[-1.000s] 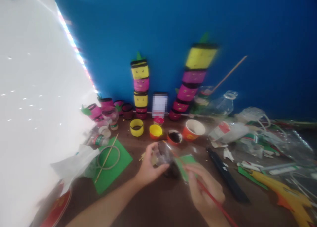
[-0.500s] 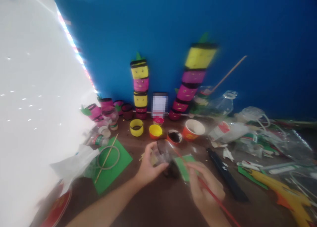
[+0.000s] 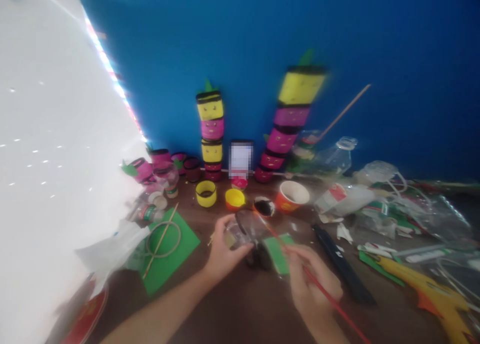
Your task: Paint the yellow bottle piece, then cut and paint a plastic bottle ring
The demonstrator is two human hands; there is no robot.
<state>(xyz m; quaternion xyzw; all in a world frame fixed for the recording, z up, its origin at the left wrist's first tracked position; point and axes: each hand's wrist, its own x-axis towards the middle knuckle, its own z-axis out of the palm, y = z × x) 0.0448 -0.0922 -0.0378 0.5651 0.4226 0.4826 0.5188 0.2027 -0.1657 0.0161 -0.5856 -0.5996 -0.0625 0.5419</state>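
Note:
My left hand [image 3: 227, 254] is wrapped round a clear plastic cup-like piece [image 3: 243, 229] with a dark band along its rim; the piece is blurred. In my right hand [image 3: 313, 276] is a long red paintbrush [image 3: 330, 300], gripped like a pen. Its tip points up and left, close to a small cup of black paint [image 3: 264, 207]. Beside that stands a cup of yellow paint [image 3: 235, 199]. A green paper piece [image 3: 278, 254] lies on the table between my hands.
Behind stand a yellow ring [image 3: 206, 194], a paper cup [image 3: 292, 196] and painted stacks [image 3: 212, 129] against the blue wall. Rightward lie a black bar [image 3: 343, 264], a yellow glue gun [image 3: 431, 289] and plastic bottles [image 3: 345, 199]. A green sheet [image 3: 183, 239] lies left.
The clear piece in my left hand has turned a little, its dark band now at a different slant. My right hand and the brush have barely shifted.

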